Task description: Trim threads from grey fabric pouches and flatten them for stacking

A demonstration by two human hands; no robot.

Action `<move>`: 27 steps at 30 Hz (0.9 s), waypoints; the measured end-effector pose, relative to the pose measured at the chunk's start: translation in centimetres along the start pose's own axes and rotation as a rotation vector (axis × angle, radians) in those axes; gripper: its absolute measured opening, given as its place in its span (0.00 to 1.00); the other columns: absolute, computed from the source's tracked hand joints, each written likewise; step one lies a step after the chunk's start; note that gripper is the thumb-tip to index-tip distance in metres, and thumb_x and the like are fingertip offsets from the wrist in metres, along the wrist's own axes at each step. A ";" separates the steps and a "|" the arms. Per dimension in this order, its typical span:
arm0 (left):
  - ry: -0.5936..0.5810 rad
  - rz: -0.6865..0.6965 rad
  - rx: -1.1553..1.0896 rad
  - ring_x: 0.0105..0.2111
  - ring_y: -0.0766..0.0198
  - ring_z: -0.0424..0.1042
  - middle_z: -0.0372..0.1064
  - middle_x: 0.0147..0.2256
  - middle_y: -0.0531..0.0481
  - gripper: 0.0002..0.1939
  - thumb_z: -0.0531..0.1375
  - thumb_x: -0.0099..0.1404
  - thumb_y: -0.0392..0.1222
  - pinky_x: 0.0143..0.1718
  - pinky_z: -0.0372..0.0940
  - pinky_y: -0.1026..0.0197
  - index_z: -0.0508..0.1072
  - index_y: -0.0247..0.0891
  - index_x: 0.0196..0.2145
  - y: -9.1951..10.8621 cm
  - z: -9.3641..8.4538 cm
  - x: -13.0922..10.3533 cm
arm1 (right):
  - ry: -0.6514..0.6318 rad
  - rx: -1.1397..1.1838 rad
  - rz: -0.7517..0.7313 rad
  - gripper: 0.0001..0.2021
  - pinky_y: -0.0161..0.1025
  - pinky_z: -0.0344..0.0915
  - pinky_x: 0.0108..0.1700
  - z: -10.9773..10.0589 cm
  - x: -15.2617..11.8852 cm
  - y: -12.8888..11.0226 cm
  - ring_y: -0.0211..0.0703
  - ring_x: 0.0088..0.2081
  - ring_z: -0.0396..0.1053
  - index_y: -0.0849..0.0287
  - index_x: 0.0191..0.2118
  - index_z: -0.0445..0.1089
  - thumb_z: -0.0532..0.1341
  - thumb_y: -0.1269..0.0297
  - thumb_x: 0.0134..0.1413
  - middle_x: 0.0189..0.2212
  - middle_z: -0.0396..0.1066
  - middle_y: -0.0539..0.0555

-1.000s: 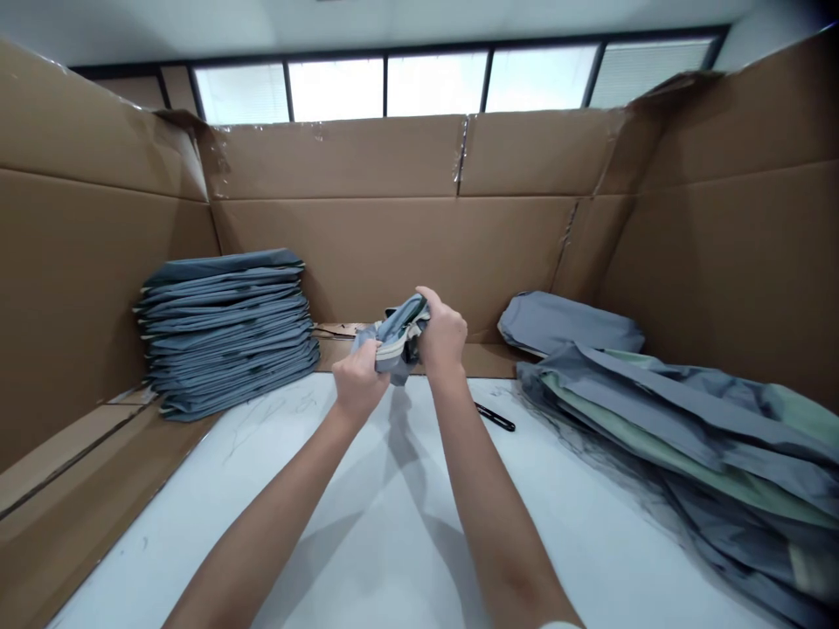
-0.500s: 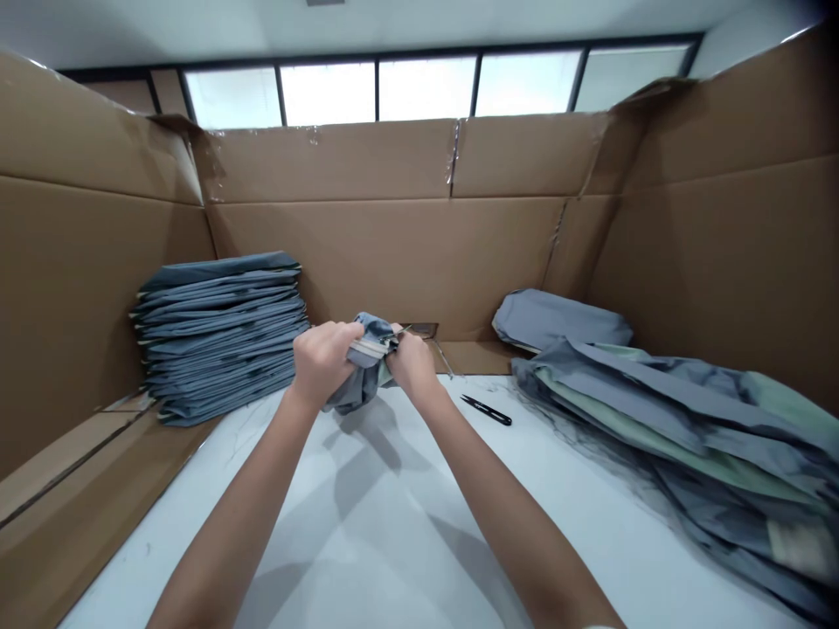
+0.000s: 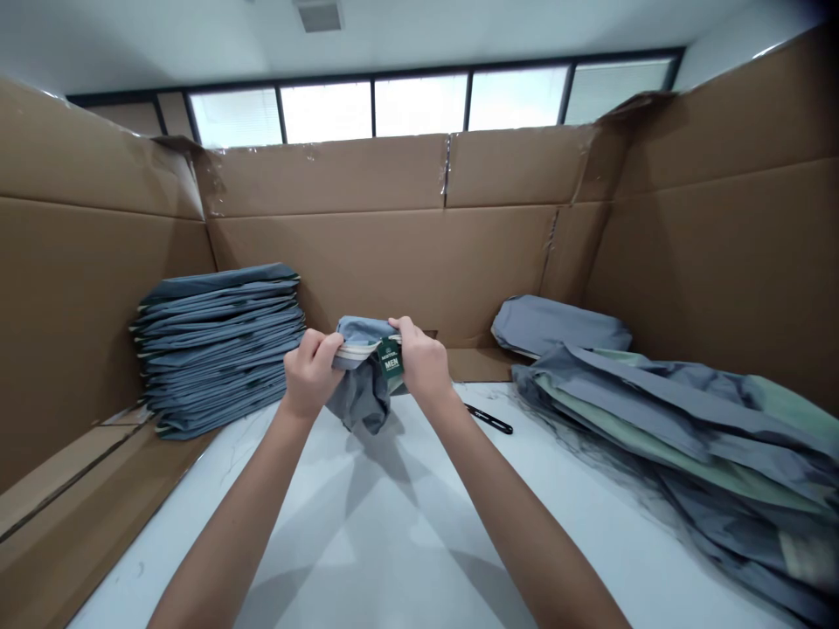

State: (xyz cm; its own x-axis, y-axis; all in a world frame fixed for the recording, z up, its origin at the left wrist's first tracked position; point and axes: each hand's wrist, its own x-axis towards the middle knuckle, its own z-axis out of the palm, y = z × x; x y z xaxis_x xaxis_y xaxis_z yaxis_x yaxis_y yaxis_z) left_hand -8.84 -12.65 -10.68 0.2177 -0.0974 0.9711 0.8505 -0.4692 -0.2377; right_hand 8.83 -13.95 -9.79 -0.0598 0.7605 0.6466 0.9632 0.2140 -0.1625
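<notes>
A bunched blue-grey garment (image 3: 362, 397) hangs between my two hands above the white table. My left hand (image 3: 310, 370) is closed on one side of its light-edged waistband or hem. The other side of that edge is gripped by my right hand (image 3: 423, 360), thumb on top. A dark green hang tag (image 3: 391, 358) printed "MEN" dangles from the garment beside my right fingers. Behind my right forearm, black thread snips (image 3: 490, 420) lie on the table, their tip end hidden by the arm.
A tall stack of folded blue-grey garments (image 3: 219, 349) stands at the left. On the right lies a loose heap of grey and pale green garments (image 3: 675, 411), with a folded grey piece (image 3: 557, 324) behind it. Cardboard walls (image 3: 380, 262) enclose the white table (image 3: 367, 559) on three sides.
My hands have moved apart, stretching the garment edge between them. The green tag now faces me, and my right arm covers part of the snips. The view has tilted slightly up.
</notes>
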 end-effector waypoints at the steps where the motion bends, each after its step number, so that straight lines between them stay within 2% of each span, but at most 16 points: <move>1: 0.004 -0.021 0.029 0.22 0.71 0.61 0.60 0.23 0.52 0.07 0.54 0.54 0.30 0.22 0.53 0.69 0.68 0.39 0.29 0.3 -0.1 0.2 | -0.047 -0.015 0.056 0.20 0.29 0.61 0.39 -0.3 0.1 -0.4 0.36 0.39 0.69 0.53 0.51 0.56 0.48 0.74 0.51 0.40 0.69 0.54; 3: 0.009 -0.068 0.057 0.20 0.71 0.59 0.58 0.21 0.53 0.05 0.54 0.54 0.31 0.21 0.50 0.69 0.68 0.39 0.27 0.6 -0.3 0.7 | -0.100 -0.031 0.114 0.22 0.28 0.59 0.36 -0.6 0.3 -1.2 0.36 0.35 0.69 0.51 0.50 0.54 0.51 0.76 0.49 0.35 0.69 0.52; 6: 0.074 -0.179 0.056 0.22 0.70 0.60 0.60 0.22 0.53 0.04 0.54 0.53 0.31 0.23 0.52 0.68 0.66 0.38 0.25 0.3 -0.1 1.2 | -0.120 -0.046 0.114 0.20 0.28 0.58 0.35 -0.2 0.3 -2.1 0.35 0.33 0.69 0.50 0.49 0.54 0.50 0.74 0.51 0.30 0.69 0.52; 9: 0.132 -0.296 0.021 0.25 0.69 0.60 0.60 0.23 0.53 0.04 0.53 0.51 0.30 0.25 0.53 0.68 0.63 0.37 0.24 -0.4 0.6 1.1 | -0.122 -0.070 0.093 0.17 0.30 0.59 0.34 0.6 -0.3 -2.9 0.36 0.32 0.68 0.51 0.49 0.56 0.47 0.72 0.53 0.31 0.69 0.53; 10: 0.114 -0.310 0.002 0.25 0.69 0.60 0.60 0.24 0.53 0.05 0.53 0.50 0.30 0.26 0.53 0.68 0.63 0.37 0.24 -0.6 0.8 0.9 | -0.093 -0.083 0.086 0.17 0.31 0.60 0.35 0.7 -0.6 -3.1 0.37 0.33 0.68 0.52 0.49 0.57 0.46 0.73 0.53 0.35 0.69 0.55; 12: 0.012 -0.301 -0.044 0.26 0.70 0.60 0.60 0.25 0.54 0.06 0.52 0.48 0.29 0.26 0.53 0.69 0.62 0.37 0.25 -0.7 1.0 0.5 | 0.049 -0.111 0.037 0.20 0.35 0.62 0.41 0.9 -1.0 -3.6 0.39 0.40 0.67 0.53 0.51 0.57 0.46 0.73 0.53 0.48 0.64 0.58; 14: -0.107 -0.275 -0.085 0.26 0.70 0.60 0.59 0.26 0.54 0.08 0.52 0.47 0.28 0.26 0.53 0.69 0.61 0.37 0.27 -0.5 1.2 0.0 | 0.233 -0.118 -0.100 0.23 0.39 0.59 0.50 1.0 -1.2 -3.8 0.39 0.48 0.63 0.51 0.56 0.53 0.44 0.73 0.55 0.56 0.55 0.57; 15: -0.148 -0.267 -0.095 0.26 0.70 0.59 0.59 0.26 0.54 0.08 0.52 0.47 0.29 0.26 0.52 0.69 0.60 0.37 0.27 -0.3 1.2 -0.2 | 0.299 -0.107 -0.178 0.24 0.38 0.58 0.51 1.1 -1.1 -3.7 0.38 0.50 0.61 0.50 0.58 0.50 0.44 0.72 0.56 0.57 0.55 0.55; 17: -0.204 -0.255 -0.095 0.25 0.70 0.58 0.59 0.25 0.54 0.07 0.53 0.48 0.29 0.25 0.52 0.69 0.59 0.38 0.27 0.2 1.3 -0.4 | 0.346 -0.070 -0.296 0.22 0.32 0.59 0.47 1.5 -0.6 -3.2 0.35 0.48 0.62 0.50 0.57 0.52 0.44 0.69 0.57 0.52 0.61 0.52; 20: -0.249 -0.209 -0.061 0.22 0.71 0.58 0.60 0.24 0.55 0.05 0.53 0.51 0.31 0.24 0.50 0.69 0.60 0.37 0.27 0.6 1.5 -0.7 | 0.382 -0.038 -0.351 0.16 0.27 0.56 0.37 2.6 0.1 -2.1 0.30 0.38 0.65 0.56 0.47 0.65 0.46 0.68 0.58 0.39 0.70 0.51; 23: -0.202 -0.135 -0.013 0.20 0.71 0.57 0.60 0.21 0.56 0.03 0.54 0.54 0.33 0.22 0.48 0.68 0.61 0.37 0.25 0.4 1.6 -0.8 | 0.508 -0.027 -0.408 0.14 0.26 0.51 0.33 3.5 0.1 -1.5 0.26 0.32 0.64 0.58 0.39 0.69 0.47 0.69 0.58 0.32 0.71 0.50; 25: -0.157 -0.108 -0.016 0.20 0.72 0.57 0.60 0.20 0.56 0.04 0.55 0.54 0.34 0.21 0.48 0.68 0.61 0.37 0.24 -0.1 1.4 -0.8 | 0.586 -0.014 -0.416 0.12 0.27 0.48 0.31 3.8 -0.3 -1.6 0.24 0.30 0.62 0.58 0.38 0.69 0.48 0.69 0.57 0.31 0.70 0.49; 27: -0.156 -0.094 -0.073 0.20 0.73 0.57 0.59 0.20 0.57 0.04 0.55 0.53 0.34 0.21 0.48 0.69 0.61 0.37 0.23 -0.6 1.1 -0.6 | 0.604 0.006 -0.396 0.11 0.28 0.45 0.28 3.7 -0.6 -1.9 0.23 0.28 0.61 0.56 0.38 0.69 0.49 0.67 0.57 0.30 0.69 0.48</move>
State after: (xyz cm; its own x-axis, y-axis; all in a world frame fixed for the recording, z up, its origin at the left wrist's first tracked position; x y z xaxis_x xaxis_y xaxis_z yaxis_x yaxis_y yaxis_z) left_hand -8.92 -11.39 -11.11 0.2152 0.0842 0.9729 0.8349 -0.5327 -0.1385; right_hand 6.07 -12.54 -12.64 -0.2477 0.1536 0.9566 0.8976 0.4079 0.1669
